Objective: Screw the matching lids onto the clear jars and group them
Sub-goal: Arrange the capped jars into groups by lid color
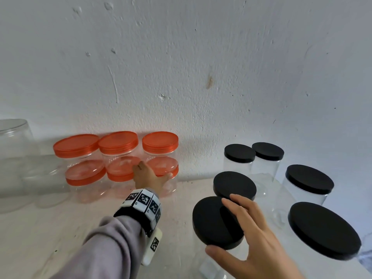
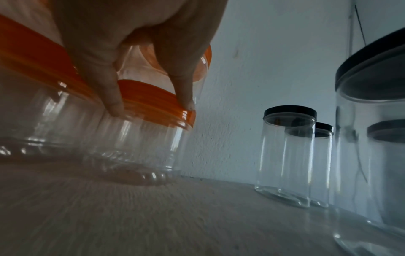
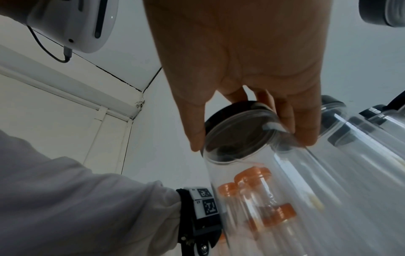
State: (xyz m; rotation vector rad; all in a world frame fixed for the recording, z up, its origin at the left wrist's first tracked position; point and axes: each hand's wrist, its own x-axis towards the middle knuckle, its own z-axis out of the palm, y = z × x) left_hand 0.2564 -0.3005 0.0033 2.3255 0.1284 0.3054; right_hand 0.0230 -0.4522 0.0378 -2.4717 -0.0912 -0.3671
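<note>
Gripping lids by the rim, the left hand clasps an orange-lidded jar while the right hand clamps a black-lidded jar, light, slick plastic likely.

Left hand reaches forward, fingers extended; right hand spreads, fingers slightly curled.

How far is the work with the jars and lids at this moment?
Nearly done, it seems. Done: orange-lidded jars stand grouped at the wall, black-lidded jars grouped on the right. In hand: the left hand grips the front right orange lid; the right hand holds a black lid. Left: unlidded clear jars far left.
</note>
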